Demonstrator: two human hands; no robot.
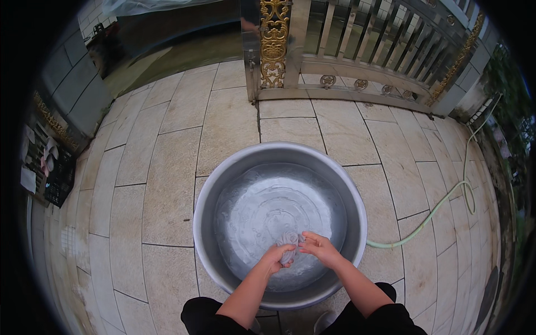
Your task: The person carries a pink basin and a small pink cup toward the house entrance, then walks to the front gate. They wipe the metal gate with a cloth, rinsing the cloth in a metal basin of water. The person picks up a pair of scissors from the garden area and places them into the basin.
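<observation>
A large round metal basin [204, 184] with shallow water [268, 197] in it stands on the paving before me. Over its near half, my left hand [279, 256] grips a wadded grey cloth [289, 243], thumb on top and fingers beneath. My right hand [320, 248] is at the cloth's right side, palm turned towards it, with fingers apart and slightly curled; its fingertips are at or very near the cloth's edge. Whether they touch it cannot be told. Part of the cloth is hidden by my left hand.
A pale green hose [418, 228] runs from the basin's right side across the stone tiles [167, 167] to the wall. Beyond the basin stands a metal gate [364, 79] with gold ornament. At the far left are a black plastic crate [62, 178] and some slippers [50, 154].
</observation>
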